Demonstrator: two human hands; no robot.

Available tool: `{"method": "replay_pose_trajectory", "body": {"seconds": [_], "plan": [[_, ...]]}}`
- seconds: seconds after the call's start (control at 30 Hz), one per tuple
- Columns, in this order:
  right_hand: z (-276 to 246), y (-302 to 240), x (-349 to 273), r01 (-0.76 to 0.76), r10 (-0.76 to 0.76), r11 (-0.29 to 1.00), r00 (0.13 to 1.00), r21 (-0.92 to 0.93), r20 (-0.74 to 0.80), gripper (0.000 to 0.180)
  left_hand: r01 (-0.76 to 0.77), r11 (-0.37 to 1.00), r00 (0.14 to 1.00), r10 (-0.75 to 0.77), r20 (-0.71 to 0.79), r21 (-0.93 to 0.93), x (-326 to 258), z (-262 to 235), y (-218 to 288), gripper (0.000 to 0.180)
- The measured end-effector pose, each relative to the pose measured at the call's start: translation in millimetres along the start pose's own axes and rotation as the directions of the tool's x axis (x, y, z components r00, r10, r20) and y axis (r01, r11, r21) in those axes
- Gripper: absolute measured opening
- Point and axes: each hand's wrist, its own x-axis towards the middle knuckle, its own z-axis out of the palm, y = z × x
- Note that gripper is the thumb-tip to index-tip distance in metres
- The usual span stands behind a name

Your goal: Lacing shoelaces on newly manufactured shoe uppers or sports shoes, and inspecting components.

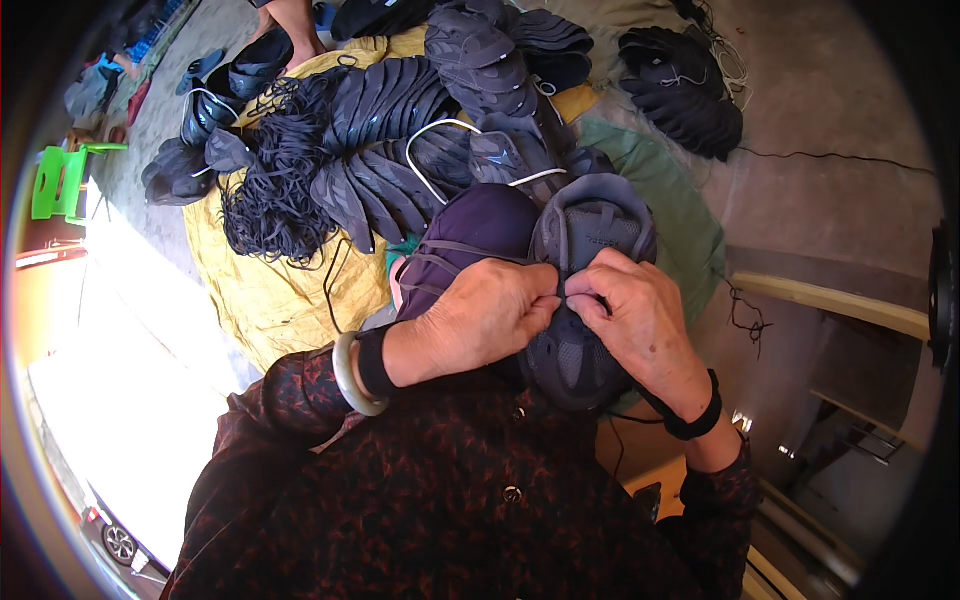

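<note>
Grey shoe (pixel 590 300): both hands' fingers (pixel 548 300) pinching lace (pixel 572 296).

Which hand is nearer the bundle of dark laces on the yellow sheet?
Left. The left hand lies just right of and below the lace bundle; the right hand is farther right, on the shoe.

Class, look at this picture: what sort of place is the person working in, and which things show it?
Probably an informal home or yard shoe workshop: piles of dark shoe uppers and a bundle of black laces lie on a yellow sheet spread over a concrete floor.
</note>
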Motion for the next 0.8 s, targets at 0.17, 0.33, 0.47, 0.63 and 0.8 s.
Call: {"method": "replay_pose_trajectory", "body": {"seconds": [0.17, 0.33, 0.47, 0.63, 0.8], "plan": [[2.2, -6.8, -0.4, 0.059, -0.059, 0.996, 0.998, -0.061, 0.002, 0.004, 0.064, 0.986, 0.996, -0.073, 0.056, 0.154, -3.4, -10.9, 3.2, 0.018], [-5.8, -2.7, -5.7, 0.081, -0.073, 0.981, 0.996, -0.176, 0.051, 0.006, 0.004, 0.974, 0.997, -0.022, 0.074, 0.227, -1.7, -16.7, -2.3, 0.018], [-51.6, 17.5, -25.1, -0.118, 0.11, 0.989, 0.99, -0.093, -0.083, 0.003, 0.078, 0.97, 0.996, -0.086, 0.022, 0.23, -11.0, -31.5, -11.2, 0.018], [-101.1, 58.8, -39.4, -0.398, 0.423, 0.904, 0.886, 0.157, -0.191, 0.007, 0.016, 0.955, 0.991, 0.024, -0.129, 0.295, -14.3, -32.0, -5.3, 0.014], [-65.2, 68.3, -39.4, -0.197, 0.488, 0.289, 0.872, 0.937, 0.033, 0.014, -0.174, 0.953, 0.964, 0.216, -0.156, 0.248, -25.8, -12.2, 14.9, 0.025]]}}
